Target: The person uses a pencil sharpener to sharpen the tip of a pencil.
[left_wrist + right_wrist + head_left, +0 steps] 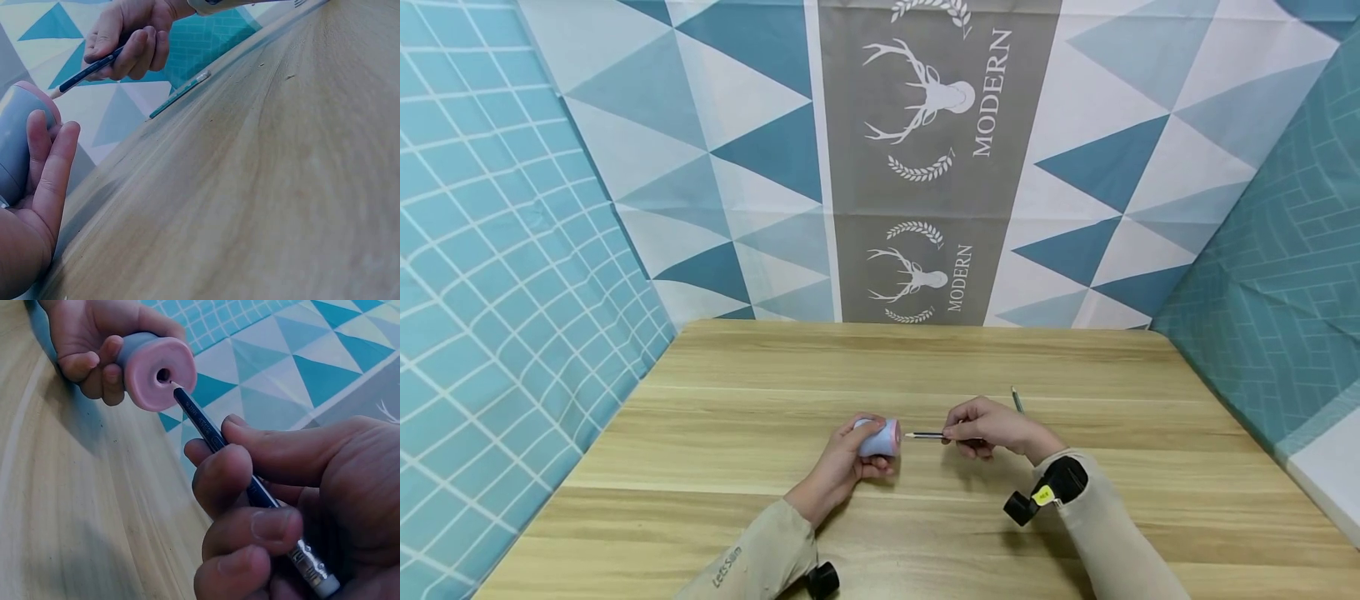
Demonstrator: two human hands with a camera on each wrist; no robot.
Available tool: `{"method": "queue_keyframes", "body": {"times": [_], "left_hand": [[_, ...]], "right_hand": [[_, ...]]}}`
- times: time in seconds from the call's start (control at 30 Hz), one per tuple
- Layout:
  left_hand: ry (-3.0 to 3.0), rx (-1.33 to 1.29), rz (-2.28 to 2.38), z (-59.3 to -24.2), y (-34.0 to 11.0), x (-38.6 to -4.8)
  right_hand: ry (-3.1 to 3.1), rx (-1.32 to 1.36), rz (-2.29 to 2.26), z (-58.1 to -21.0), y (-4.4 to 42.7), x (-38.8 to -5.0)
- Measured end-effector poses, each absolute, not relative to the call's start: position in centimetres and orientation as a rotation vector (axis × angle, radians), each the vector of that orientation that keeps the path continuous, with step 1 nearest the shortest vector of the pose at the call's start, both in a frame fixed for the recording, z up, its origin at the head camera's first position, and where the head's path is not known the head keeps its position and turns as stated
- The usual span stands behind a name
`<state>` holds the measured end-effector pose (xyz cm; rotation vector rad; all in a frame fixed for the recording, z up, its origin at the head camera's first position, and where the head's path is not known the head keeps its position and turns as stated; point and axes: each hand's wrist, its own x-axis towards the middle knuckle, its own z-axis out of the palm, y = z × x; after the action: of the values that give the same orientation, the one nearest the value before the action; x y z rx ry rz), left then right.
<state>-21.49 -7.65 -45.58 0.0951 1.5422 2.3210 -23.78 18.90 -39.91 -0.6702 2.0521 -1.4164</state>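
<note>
My left hand point(842, 462) grips a light blue pencil sharpener point(876, 439) on its side. The sharpener's pink end point(150, 394), with a round hole point(164, 375) in it, faces right. Between thumb and fingers, my right hand point(992, 427) holds a dark blue pencil point(928, 435) level. Its bare pointed tip point(177, 385) lies just short of the pink end, near the hole. At the other end of the pencil, a silver band and white eraser point(326, 586) show under the right palm. The left hand's thumb is hidden in the left wrist view.
A green pencil point(1017, 400) lies on the wooden table point(737, 433), just behind the right hand. Patterned cloth point(760, 167) hangs along the table's back, with more at both sides. A white surface point(1330, 475) shows at the right edge.
</note>
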Motion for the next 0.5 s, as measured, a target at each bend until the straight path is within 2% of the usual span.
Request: {"method": "queue_keyframes", "body": {"times": [0.5], "left_hand": [[1.566, 0.113, 2.291, -45.5, -7.7, -21.3]], "right_hand": [[2.187, -0.691, -1.386, -40.1, 16.3, -22.8]]}}
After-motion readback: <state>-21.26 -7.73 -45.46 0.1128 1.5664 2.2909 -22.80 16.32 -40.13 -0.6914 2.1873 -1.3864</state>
